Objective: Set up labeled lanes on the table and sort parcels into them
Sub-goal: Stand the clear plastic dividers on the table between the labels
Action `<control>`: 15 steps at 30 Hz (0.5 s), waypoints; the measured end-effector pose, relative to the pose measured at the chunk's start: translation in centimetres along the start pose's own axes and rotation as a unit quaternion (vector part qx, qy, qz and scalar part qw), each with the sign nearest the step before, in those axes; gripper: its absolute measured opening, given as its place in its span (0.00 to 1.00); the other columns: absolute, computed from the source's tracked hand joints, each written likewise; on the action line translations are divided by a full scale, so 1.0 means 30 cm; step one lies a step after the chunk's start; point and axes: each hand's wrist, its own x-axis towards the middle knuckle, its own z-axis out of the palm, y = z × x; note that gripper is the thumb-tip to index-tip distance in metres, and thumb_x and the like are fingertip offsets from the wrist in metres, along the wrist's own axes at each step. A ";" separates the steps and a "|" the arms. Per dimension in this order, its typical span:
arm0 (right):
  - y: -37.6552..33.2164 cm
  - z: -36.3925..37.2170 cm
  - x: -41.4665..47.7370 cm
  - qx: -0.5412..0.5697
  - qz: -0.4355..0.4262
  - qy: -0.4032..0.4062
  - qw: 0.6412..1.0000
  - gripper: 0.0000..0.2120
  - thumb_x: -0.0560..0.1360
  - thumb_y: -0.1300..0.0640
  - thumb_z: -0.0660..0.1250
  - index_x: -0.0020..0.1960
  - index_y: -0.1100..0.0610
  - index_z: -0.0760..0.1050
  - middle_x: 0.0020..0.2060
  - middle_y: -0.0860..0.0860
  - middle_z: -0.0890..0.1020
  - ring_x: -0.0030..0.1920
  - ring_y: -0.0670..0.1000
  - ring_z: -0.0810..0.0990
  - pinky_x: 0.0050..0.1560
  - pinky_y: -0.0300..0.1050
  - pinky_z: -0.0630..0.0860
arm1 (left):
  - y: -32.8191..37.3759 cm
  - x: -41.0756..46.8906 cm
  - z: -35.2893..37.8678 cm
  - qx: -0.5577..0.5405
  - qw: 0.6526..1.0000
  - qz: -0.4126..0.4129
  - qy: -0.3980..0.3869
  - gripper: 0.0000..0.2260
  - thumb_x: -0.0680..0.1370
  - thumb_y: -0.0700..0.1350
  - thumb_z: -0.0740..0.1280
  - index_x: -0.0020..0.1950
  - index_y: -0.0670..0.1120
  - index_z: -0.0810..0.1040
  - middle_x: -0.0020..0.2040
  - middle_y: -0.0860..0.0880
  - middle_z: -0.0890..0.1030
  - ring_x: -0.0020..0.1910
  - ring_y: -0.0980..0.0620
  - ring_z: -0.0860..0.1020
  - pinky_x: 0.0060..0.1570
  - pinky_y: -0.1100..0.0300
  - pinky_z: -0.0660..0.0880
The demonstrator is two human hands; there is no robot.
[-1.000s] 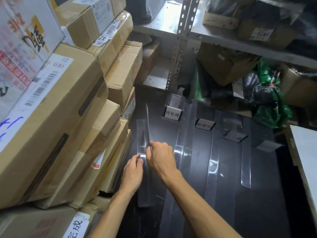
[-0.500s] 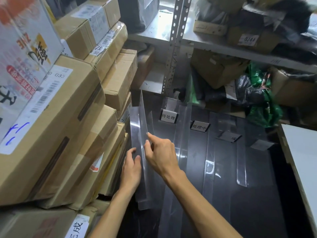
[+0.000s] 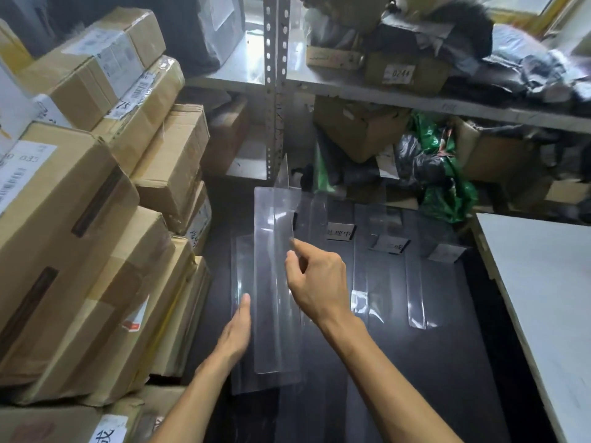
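Note:
A long clear plastic divider (image 3: pixel 271 282) is raised off the dark table (image 3: pixel 415 378), tilted, with its far end up near the shelf post. My right hand (image 3: pixel 315 282) pinches its upright fin between thumb and fingers. My left hand (image 3: pixel 236 330) lies flat against the divider's left side, fingers straight. Other clear dividers (image 3: pixel 415 295) lie flat in parallel strips on the table. Small label stands (image 3: pixel 340 232) (image 3: pixel 388 245) (image 3: pixel 446 252) stand at the far end of the lanes; the leftmost one is hidden behind the lifted divider.
Stacked cardboard parcels (image 3: pixel 96 219) rise along the left edge of the table. A metal shelf unit (image 3: pixel 275 91) with boxes and black and green bags (image 3: pixel 441 174) stands behind. A white board (image 3: pixel 543 298) borders the right side.
The divider has been lifted from lying near the table's left edge and swung up and to the right. Both hands rose with it; the left hand went from gripping to flat against it.

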 end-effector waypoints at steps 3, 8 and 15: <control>0.020 -0.067 -0.002 0.026 0.006 0.007 1.000 0.10 0.78 0.58 0.64 0.45 0.64 0.80 0.24 0.51 0.69 0.29 0.54 0.69 0.34 0.41 0.71 | -0.076 0.141 0.005 0.007 1.000 -0.009 0.003 0.50 0.65 0.85 0.45 0.78 0.58 0.67 0.77 0.49 0.69 0.78 0.48 0.65 0.79 0.44 0.57; 0.073 -0.210 -0.033 0.062 0.003 0.044 0.997 0.12 0.78 0.58 0.65 0.49 0.68 0.79 0.26 0.57 0.72 0.31 0.58 0.72 0.39 0.48 0.73 | 0.110 -0.008 0.065 0.005 0.994 0.051 0.096 0.31 0.81 0.67 0.50 0.73 0.48 0.74 0.72 0.45 0.76 0.70 0.44 0.73 0.74 0.43 0.66; 0.143 -0.443 -0.039 0.074 0.034 0.100 0.992 0.11 0.79 0.58 0.65 0.50 0.65 0.82 0.28 0.58 0.75 0.33 0.59 0.75 0.41 0.51 0.77 | 0.516 -0.312 0.286 -0.081 0.952 0.278 0.100 0.10 0.85 0.44 0.56 0.60 0.46 0.77 0.53 0.46 0.81 0.52 0.49 0.79 0.51 0.56 0.77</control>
